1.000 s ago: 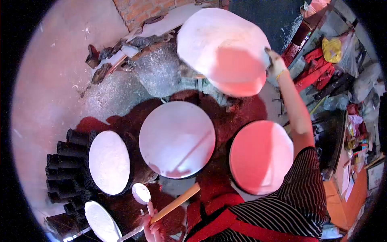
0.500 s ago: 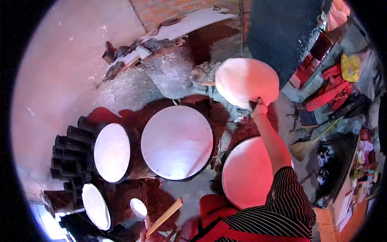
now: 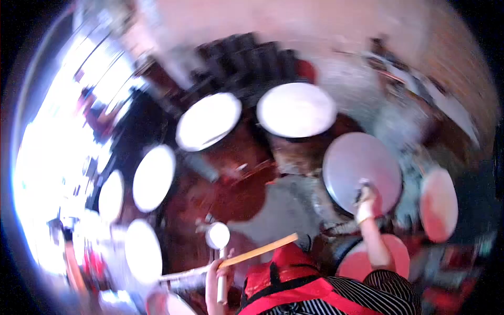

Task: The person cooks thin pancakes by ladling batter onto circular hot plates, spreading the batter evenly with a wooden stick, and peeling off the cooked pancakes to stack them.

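My left hand [image 3: 224, 265], at the lower middle, is closed round a long wooden stick [image 3: 262, 250] and the handle of a ladle with a round white bowl [image 3: 217, 235]. My right hand [image 3: 367, 202] reaches over the lower part of a round grey griddle [image 3: 362, 163]. Its fingers are curled near something small and dark, too blurred to name. Right of that griddle lies a pale round sheet [image 3: 439, 205]. A reddish-lit round griddle [image 3: 388, 257] sits under my right forearm.
White-covered round plates [image 3: 296, 110] [image 3: 209, 122] stand in an arc to the left, with several more beyond. Dark cylinders [image 3: 241, 60] are stacked behind them. A person [image 3: 97, 113] is at the bright far left. A wall [image 3: 315, 26] runs along the back.
The view has swung left. My right hand has let go of the pale round sheet and moved over the grey griddle. My left hand still holds the stick and ladle.
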`<action>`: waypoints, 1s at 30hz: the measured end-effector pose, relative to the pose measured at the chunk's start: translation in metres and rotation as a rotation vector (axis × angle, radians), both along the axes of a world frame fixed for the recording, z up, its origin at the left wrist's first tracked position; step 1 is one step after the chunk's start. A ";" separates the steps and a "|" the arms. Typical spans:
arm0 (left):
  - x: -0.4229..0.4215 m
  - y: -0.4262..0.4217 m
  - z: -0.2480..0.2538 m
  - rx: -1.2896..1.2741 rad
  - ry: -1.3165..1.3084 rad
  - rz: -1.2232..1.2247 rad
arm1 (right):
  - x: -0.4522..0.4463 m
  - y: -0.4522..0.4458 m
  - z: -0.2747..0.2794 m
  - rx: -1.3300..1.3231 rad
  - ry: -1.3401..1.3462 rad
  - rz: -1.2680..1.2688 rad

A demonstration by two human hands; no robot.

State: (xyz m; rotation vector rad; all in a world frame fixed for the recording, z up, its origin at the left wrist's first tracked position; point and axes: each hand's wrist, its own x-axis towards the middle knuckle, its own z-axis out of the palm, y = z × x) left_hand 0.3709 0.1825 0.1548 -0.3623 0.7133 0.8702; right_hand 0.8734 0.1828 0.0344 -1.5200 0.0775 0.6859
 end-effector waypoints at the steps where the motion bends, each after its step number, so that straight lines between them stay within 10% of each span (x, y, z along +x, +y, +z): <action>1: -0.013 -0.014 -0.006 -0.058 -0.165 0.083 | -0.075 0.029 0.037 0.137 -0.145 0.499; 4: -0.039 -0.053 -0.030 -0.057 0.077 0.308 | -0.255 0.081 0.086 0.442 0.104 1.888; 5: -0.046 -0.062 -0.043 -0.013 0.171 0.350 | -0.301 0.093 0.094 0.480 -0.601 2.409; 7: -0.061 -0.093 -0.052 0.012 0.444 0.429 | -0.403 0.058 0.110 0.454 -1.074 2.776; 11: -0.138 -0.162 -0.073 0.087 0.275 0.751 | -0.546 -0.001 0.071 0.658 -0.313 2.752; 12: -0.176 -0.182 -0.095 0.141 0.087 0.789 | -0.579 -0.006 0.065 0.696 -0.512 2.741; 16: -0.284 -0.244 -0.147 -0.127 0.442 1.001 | -0.696 -0.019 0.044 -0.291 -0.206 2.695; 20: -0.384 -0.312 -0.208 -0.347 0.749 0.987 | -0.810 -0.045 0.014 -0.556 0.164 2.549; 23: -0.444 -0.340 -0.225 -0.472 0.768 1.046 | -0.891 -0.060 -0.027 -0.615 -0.379 2.564; 25: -0.471 -0.349 -0.250 -0.472 0.793 0.956 | -0.926 -0.060 -0.094 -0.191 -0.749 2.771; 30: -0.562 -0.321 -0.286 -0.465 1.332 0.420 | -0.955 -0.067 -0.014 -0.379 -0.984 2.986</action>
